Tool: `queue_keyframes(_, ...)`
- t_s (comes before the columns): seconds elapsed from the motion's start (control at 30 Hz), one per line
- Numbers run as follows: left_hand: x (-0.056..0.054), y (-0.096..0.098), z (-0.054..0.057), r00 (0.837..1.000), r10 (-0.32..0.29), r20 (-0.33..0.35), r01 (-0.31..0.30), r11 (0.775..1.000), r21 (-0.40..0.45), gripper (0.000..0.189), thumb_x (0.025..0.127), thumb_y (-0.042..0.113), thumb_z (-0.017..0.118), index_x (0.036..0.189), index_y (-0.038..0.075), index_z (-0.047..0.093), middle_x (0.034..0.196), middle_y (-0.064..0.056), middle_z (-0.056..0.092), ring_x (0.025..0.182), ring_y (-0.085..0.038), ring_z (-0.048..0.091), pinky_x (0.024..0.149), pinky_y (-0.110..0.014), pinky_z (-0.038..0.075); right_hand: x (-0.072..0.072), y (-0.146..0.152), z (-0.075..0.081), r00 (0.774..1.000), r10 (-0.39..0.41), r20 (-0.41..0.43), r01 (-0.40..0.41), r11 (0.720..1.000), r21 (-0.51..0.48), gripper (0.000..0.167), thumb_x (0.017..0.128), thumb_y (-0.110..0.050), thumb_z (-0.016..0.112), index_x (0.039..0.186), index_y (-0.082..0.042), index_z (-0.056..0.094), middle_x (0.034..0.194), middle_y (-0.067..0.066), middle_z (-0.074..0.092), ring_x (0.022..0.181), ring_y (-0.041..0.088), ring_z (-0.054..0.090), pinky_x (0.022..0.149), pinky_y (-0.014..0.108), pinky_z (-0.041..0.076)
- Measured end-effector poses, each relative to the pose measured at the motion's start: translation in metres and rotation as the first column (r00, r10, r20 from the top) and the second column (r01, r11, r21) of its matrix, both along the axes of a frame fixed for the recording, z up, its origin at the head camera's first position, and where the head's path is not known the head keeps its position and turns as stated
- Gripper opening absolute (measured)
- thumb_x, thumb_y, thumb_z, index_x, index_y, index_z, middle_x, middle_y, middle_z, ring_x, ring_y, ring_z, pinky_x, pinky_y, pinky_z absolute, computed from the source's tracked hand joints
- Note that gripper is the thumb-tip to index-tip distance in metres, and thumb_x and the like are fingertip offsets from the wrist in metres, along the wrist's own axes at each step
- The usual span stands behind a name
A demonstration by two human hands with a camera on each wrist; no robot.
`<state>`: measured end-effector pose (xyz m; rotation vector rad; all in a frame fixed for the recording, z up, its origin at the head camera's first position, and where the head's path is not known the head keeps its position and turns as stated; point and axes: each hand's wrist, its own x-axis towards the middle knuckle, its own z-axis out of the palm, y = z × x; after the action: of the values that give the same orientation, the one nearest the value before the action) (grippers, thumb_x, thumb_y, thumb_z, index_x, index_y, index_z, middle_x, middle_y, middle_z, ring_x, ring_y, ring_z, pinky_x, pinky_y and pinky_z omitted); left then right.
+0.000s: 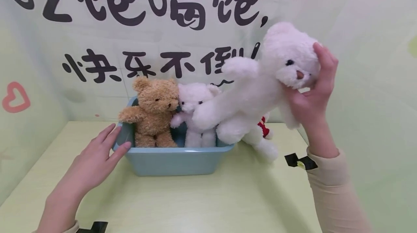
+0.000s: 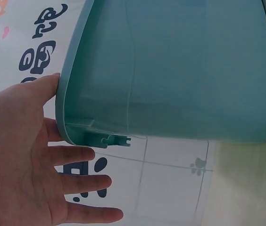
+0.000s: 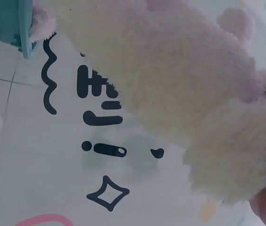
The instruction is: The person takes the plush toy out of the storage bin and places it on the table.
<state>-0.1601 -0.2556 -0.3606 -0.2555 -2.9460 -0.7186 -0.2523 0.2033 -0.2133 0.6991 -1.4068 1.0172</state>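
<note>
At the right of the frame, holding a big bear (image 1: 262, 88) up over the table (image 1: 176, 204) with the right hand (image 1: 314, 106). Gripping right at the head, with fingers curling round the side of it and a thumb pressing near the chin. Slanting across the picture, with the head at the upper right and the legs hanging down toward the middle. Likely feeling light and soft, squashing easily, flopping at the arms and legs, hardly slipping because of the fluff, and not breaking if dropped. Probably swinging less if held round the tummy or under the arms than by the head.

At the left of the frame, resting the left hand (image 1: 94, 160) on the tub (image 1: 172, 162), touching its left rim with loose, fairly straight fingers and gripping no toy. In the middle, seeing a brown bear (image 1: 154, 110) and a small bear (image 1: 195, 95) sitting side by side in the tub. Lying well away from the left hand, but right in the other one, with legs showing in front of the tub's right end; not showing clearly whether touching it.
</note>
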Motion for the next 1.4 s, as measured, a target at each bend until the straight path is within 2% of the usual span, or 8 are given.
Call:
queue_keyframes(0.13, -0.001, 0.000, 0.001, 1.000, 0.004, -0.003, -0.005, 1.000, -0.014, 0.077, 0.110, 0.050, 0.040, 0.161, -0.004, 0.020, 0.163, -0.034, 0.013, 0.138, -0.064, 0.025, 0.096, -0.082, 0.030, 0.005, 0.013, 0.006, 1.000, 0.012, 0.028, -0.011, 1.000, -0.024, 0.069, 0.069, -0.019, 0.079, 0.121, 0.017, 0.053, 0.126, 0.017, 0.059, 0.121, 0.030, 0.052, 0.110, 0.043, 0.040)
queue_keyframes(0.3, -0.001, 0.000, 0.000, 1.000, 0.007, 0.008, -0.007, 1.000, -0.020, 0.077, 0.110, 0.050, 0.040, 0.161, -0.004, 0.019, 0.163, -0.034, 0.012, 0.138, -0.065, 0.024, 0.096, -0.082, 0.031, 0.006, 0.034, 0.007, 0.994, -0.084, 0.075, 0.081, 0.996, 0.042, 0.072, 0.070, -0.025, 0.079, 0.123, 0.015, 0.055, 0.125, 0.011, 0.061, 0.121, 0.026, 0.052, 0.109, 0.040, 0.040)
queue_keyframes(0.5, -0.001, -0.001, -0.002, 1.000, 0.011, 0.014, -0.010, 1.000, -0.019, 0.078, 0.110, 0.050, 0.039, 0.161, -0.004, 0.018, 0.163, -0.035, 0.011, 0.138, -0.065, 0.024, 0.094, -0.082, 0.032, 0.005, 0.063, -0.005, 0.975, -0.168, 0.142, 0.150, 0.980, 0.131, 0.071, 0.068, -0.027, 0.080, 0.125, 0.010, 0.058, 0.127, 0.004, 0.061, 0.122, 0.020, 0.051, 0.109, 0.035, 0.040)
queue_keyframes(0.77, -0.002, -0.004, -0.002, 1.000, 0.010, 0.000, -0.010, 1.000, -0.027, 0.077, 0.110, 0.051, 0.040, 0.161, -0.004, 0.020, 0.163, -0.036, 0.012, 0.137, -0.066, 0.024, 0.095, -0.083, 0.030, -0.004, 0.087, -0.023, 0.959, -0.151, 0.239, 0.103, 0.974, 0.204, 0.068, 0.069, -0.010, 0.080, 0.131, 0.008, 0.059, 0.134, -0.004, 0.056, 0.129, 0.019, 0.050, 0.111, 0.032, 0.038)
queue_keyframes(0.9, -0.001, -0.004, -0.003, 1.000, 0.017, 0.008, -0.017, 0.999, -0.030, 0.078, 0.109, 0.053, 0.041, 0.162, -0.001, 0.022, 0.163, -0.035, 0.012, 0.137, -0.066, 0.023, 0.094, -0.083, 0.031, -0.003, 0.097, -0.026, 0.952, -0.126, 0.279, 0.067, 0.975, 0.212, 0.070, 0.068, 0.001, 0.080, 0.133, 0.008, 0.058, 0.132, -0.011, 0.055, 0.129, 0.017, 0.049, 0.111, 0.030, 0.038)
queue_keyframes(1.1, -0.002, -0.004, -0.002, 1.000, 0.018, 0.013, -0.017, 0.999, -0.041, 0.078, 0.108, 0.054, 0.041, 0.161, -0.001, 0.024, 0.161, -0.038, 0.015, 0.137, -0.066, 0.023, 0.095, -0.082, 0.031, 0.000, 0.101, -0.034, 0.944, -0.127, 0.306, 0.041, 0.961, 0.273, 0.070, 0.066, 0.005, 0.079, 0.133, 0.009, 0.058, 0.130, -0.014, 0.054, 0.127, 0.011, 0.050, 0.111, 0.028, 0.038)
queue_keyframes(1.27, -0.001, -0.004, -0.001, 1.000, 0.023, 0.016, -0.022, 0.999, -0.039, 0.077, 0.108, 0.054, 0.042, 0.162, 0.001, 0.024, 0.160, -0.038, 0.017, 0.136, -0.067, 0.024, 0.095, -0.082, 0.031, 0.007, 0.089, -0.044, 0.925, -0.105, 0.365, -0.042, 0.927, 0.374, 0.075, 0.066, 0.018, 0.080, 0.136, 0.010, 0.056, 0.134, -0.003, 0.055, 0.128, 0.007, 0.046, 0.110, 0.025, 0.037)
queue_keyframes(1.4, 0.000, -0.004, 0.000, 1.000, 0.021, 0.010, -0.021, 0.999, -0.037, 0.077, 0.108, 0.054, 0.042, 0.162, 0.002, 0.024, 0.159, -0.038, 0.019, 0.136, -0.067, 0.024, 0.098, -0.081, 0.029, 0.011, 0.078, -0.058, 0.896, -0.090, 0.434, -0.099, 0.913, 0.396, 0.076, 0.065, 0.023, 0.079, 0.136, 0.012, 0.054, 0.133, 0.023, 0.056, 0.127, 0.002, 0.045, 0.109, 0.022, 0.036)
